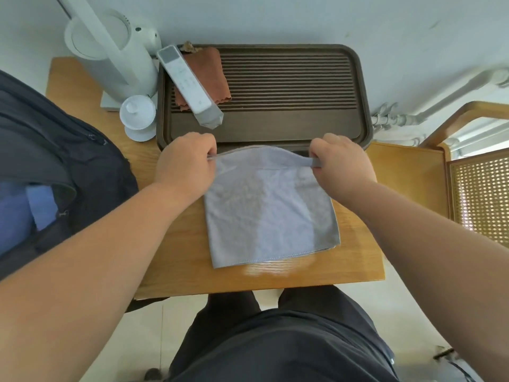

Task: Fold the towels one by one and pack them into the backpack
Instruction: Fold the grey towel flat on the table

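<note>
My left grip [184,164] and right grip [341,164] are each pinching a far corner of the grey towel [270,210], which is lying on the counter [358,260]. A dark tray [275,125] is sitting just beyond my knuckles, and the open backpack [55,150] is lying at my left, near a white lidded cup [137,117].

**No legible text in view**

Nothing can be read as a word, brand or number. The only candidate is the long white rectangular control panel [185,78], which lies slantwise across the left end of the dark brown slatted wooden tray [275,125]. Its face has a few rows of small pale marks that look like button icons. They are too small and too faint to make out as letters, digits or symbols. The grey window at its far end is blank at this resolution.
</note>
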Demonstrator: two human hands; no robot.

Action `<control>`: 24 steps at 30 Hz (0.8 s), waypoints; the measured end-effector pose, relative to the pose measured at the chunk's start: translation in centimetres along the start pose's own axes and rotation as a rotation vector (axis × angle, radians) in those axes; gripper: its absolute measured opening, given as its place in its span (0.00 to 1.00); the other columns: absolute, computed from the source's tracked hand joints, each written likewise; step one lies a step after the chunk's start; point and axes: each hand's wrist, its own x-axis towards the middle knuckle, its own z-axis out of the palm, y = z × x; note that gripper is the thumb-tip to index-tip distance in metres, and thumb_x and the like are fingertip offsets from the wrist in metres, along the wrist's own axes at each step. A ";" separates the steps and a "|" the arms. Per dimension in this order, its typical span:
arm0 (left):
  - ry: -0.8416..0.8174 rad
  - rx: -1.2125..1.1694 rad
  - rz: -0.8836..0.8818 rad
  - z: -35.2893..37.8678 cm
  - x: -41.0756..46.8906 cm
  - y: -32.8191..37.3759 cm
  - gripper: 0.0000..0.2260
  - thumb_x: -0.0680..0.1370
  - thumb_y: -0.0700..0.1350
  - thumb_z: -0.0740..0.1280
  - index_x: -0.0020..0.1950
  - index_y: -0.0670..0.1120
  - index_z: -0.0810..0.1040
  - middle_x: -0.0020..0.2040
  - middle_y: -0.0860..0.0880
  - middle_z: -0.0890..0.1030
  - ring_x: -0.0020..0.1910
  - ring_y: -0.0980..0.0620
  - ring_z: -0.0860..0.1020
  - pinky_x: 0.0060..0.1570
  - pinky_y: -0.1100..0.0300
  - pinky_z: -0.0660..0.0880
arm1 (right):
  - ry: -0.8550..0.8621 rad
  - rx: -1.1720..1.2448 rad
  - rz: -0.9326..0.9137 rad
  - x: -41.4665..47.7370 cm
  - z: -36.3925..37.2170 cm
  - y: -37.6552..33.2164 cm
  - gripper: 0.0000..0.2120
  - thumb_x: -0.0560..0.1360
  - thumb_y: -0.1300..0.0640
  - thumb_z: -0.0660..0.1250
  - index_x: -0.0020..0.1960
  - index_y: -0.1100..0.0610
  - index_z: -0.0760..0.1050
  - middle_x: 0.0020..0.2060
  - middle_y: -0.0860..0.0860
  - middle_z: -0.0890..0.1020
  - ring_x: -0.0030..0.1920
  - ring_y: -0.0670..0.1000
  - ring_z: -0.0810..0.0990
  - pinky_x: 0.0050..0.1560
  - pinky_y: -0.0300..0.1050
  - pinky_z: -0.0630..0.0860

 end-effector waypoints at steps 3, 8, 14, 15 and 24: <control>0.006 -0.061 0.013 0.5 -3.9 0.4 0.06 0.73 0.37 0.70 0.42 0.47 0.75 0.40 0.51 0.73 0.40 0.48 0.72 0.35 0.53 0.70 | -0.036 0.022 0.014 -3.4 0.7 0.6 0.08 0.73 0.63 0.66 0.42 0.54 0.69 0.39 0.49 0.71 0.42 0.53 0.68 0.40 0.46 0.64; -0.149 -0.209 0.073 3.5 -11.7 1.6 0.09 0.69 0.35 0.70 0.38 0.47 0.74 0.38 0.52 0.72 0.39 0.48 0.71 0.38 0.53 0.69 | -0.053 0.022 0.051 -9.8 3.4 2.1 0.09 0.68 0.66 0.72 0.43 0.55 0.76 0.40 0.51 0.76 0.43 0.57 0.74 0.42 0.47 0.68; -0.232 -0.131 0.018 7.5 -16.7 1.8 0.08 0.68 0.35 0.68 0.37 0.47 0.75 0.38 0.50 0.75 0.42 0.44 0.74 0.39 0.49 0.73 | -0.114 -0.064 0.096 -13.6 6.1 1.8 0.07 0.73 0.61 0.70 0.48 0.51 0.79 0.45 0.49 0.77 0.49 0.56 0.74 0.50 0.50 0.71; -0.241 -0.094 0.005 7.8 -16.9 2.0 0.08 0.68 0.34 0.69 0.37 0.47 0.75 0.39 0.49 0.75 0.43 0.43 0.74 0.39 0.50 0.73 | -0.132 -0.069 0.094 -13.8 6.4 1.6 0.07 0.74 0.61 0.69 0.49 0.50 0.79 0.46 0.49 0.78 0.50 0.56 0.74 0.52 0.51 0.71; -0.216 0.172 -0.019 8.6 -17.4 2.6 0.13 0.60 0.27 0.71 0.33 0.43 0.74 0.34 0.46 0.71 0.35 0.43 0.72 0.33 0.56 0.63 | -0.224 -0.153 -0.019 -14.0 8.0 1.3 0.13 0.74 0.63 0.65 0.52 0.48 0.79 0.47 0.48 0.77 0.51 0.55 0.74 0.48 0.47 0.65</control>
